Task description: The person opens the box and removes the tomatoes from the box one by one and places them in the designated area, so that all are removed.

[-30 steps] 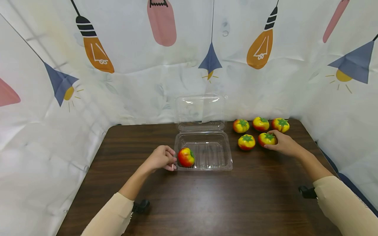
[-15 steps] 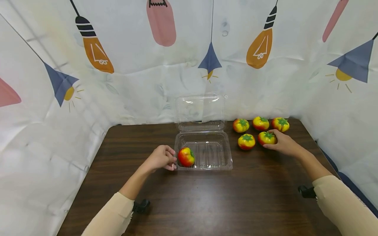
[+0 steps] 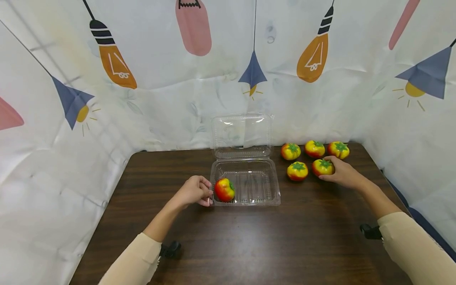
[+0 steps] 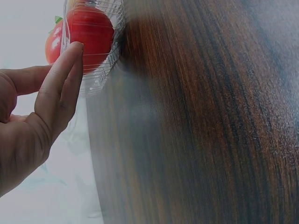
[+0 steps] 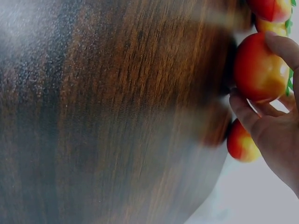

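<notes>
A clear plastic clamshell box rests on the table with its lid raised at the back. One red-and-yellow tomato lies on its side in the box's front left corner. My left hand pinches the box's left rim beside that tomato; the left wrist view shows the fingertips right against the thin wall. To the right of the box, my right hand grips another tomato with a green star-shaped calyx on top. In the right wrist view, thumb and fingers curve round this tomato from opposite sides.
Beside the gripped tomato sits another tomato. Behind stand three more: a left one, a middle one and a right one. The dark wooden table ends at a white patterned curtain at the back.
</notes>
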### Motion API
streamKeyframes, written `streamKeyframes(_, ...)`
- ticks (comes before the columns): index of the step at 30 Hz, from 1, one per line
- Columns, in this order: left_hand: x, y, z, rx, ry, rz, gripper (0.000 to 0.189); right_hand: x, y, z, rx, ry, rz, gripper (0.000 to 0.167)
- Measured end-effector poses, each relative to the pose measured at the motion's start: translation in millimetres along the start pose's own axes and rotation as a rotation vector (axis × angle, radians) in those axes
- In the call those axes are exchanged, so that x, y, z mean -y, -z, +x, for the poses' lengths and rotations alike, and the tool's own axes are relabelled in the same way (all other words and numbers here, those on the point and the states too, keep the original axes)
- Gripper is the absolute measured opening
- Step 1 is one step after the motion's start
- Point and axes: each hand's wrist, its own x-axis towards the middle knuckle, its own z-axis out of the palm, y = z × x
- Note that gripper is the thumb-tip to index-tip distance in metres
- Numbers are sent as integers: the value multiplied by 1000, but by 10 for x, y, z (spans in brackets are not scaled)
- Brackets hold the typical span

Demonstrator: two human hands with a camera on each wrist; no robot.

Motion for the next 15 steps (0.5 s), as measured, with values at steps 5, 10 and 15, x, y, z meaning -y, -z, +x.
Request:
streamKeyframes(5, 1, -3, 4, 0, 4, 1, 23, 8, 11, -20, -1, 5, -1, 94)
streamKeyframes(10, -6, 11, 5, -2, 8, -4, 22, 18, 14, -24, 1, -2, 11, 96)
streamKeyframes(15, 9, 20, 12, 3, 3, -3, 23, 27, 22, -27, -1, 4, 15, 97)
